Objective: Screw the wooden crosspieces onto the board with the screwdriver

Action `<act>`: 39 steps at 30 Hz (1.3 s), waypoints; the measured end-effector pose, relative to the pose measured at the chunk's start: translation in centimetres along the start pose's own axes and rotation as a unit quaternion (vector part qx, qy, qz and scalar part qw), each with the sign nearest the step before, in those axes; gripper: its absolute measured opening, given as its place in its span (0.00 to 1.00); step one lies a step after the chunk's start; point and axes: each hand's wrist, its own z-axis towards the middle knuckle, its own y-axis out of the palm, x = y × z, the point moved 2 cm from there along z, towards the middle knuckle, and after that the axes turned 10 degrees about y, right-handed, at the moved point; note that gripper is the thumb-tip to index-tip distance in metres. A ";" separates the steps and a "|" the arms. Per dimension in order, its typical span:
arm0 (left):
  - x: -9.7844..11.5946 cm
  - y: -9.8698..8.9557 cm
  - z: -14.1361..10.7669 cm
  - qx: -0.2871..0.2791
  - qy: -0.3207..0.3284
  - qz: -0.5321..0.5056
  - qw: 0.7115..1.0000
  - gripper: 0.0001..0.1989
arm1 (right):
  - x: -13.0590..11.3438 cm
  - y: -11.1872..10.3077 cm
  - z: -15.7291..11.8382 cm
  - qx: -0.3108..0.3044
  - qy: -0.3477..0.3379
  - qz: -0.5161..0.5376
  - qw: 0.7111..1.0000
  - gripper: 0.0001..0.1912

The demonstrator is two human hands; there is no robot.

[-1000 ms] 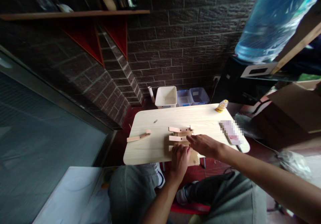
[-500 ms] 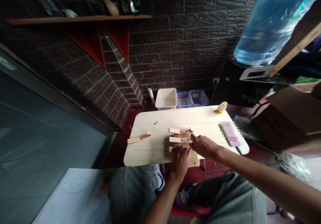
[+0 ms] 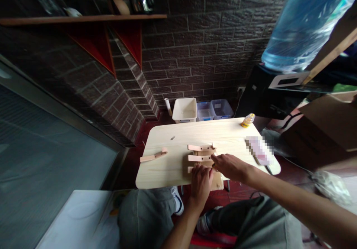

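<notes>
Peach strips [image 3: 198, 158], three of them, are laid side by side across a brown board [image 3: 217, 184], by which the near edge of the table [image 3: 164, 174] is overhung. The nearest strip is partly covered by the left hand [image 3: 201, 177], whose fingers are bent down over it; whether it is gripped or only pressed cannot be told. Just beside, the right hand [image 3: 227, 165] is held with curled fingers at the strips' right ends; what is pinched there, if anything, is hidden. On the two farther strips, dark dots can be seen. A fourth strip [image 3: 153, 155] is set well apart at the left, near small dark pieces [image 3: 172, 138]. At the far right corner, a bottle [image 3: 248, 120] is stood.
</notes>
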 end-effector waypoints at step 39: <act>0.1 0.2 -0.1 0.038 -0.004 -0.008 0.999 0.03 | -0.5 -1.4 0.2 -0.016 0.023 0.064 0.998 0.12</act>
